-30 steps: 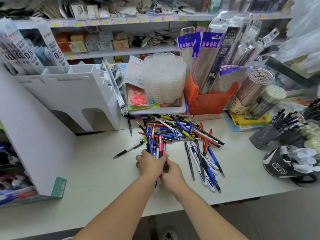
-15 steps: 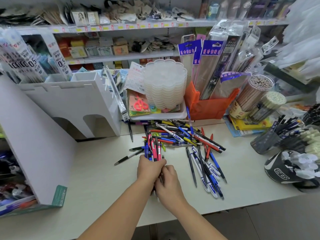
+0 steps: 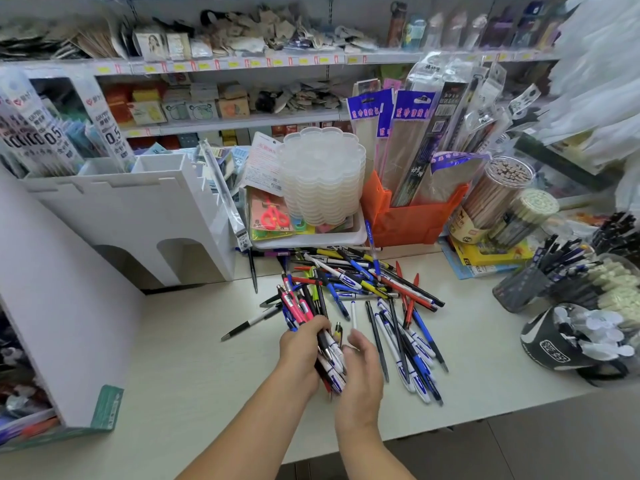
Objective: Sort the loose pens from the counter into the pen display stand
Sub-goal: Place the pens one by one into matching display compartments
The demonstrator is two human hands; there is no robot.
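Note:
My left hand (image 3: pixel 302 351) grips a bundle of pens (image 3: pixel 300 308), pink, blue, black and white, with their tips fanning up and away from me. My right hand (image 3: pixel 360 367) hovers just right of the bundle's lower end, fingers relaxed and holding nothing. A pile of loose pens (image 3: pixel 367 282) lies on the white counter (image 3: pixel 194 362) beyond and to the right of my hands. One black-and-white pen (image 3: pixel 251 322) lies apart to the left. The white pen display stand (image 3: pixel 138 209) with stepped compartments stands at the back left.
A tall white display side panel (image 3: pixel 65 306) rises at the left. A tray with scissors and stacked clear palettes (image 3: pixel 323 174) sits behind the pile, beside an orange bin (image 3: pixel 408 216). Pencil tubs (image 3: pixel 495 195), a black pen cup (image 3: pixel 526 285) and a black holder (image 3: pixel 554 344) crowd the right.
My left hand has lifted the bundle slightly and tilted it. My right hand has let go of the bundle and opened beside it.

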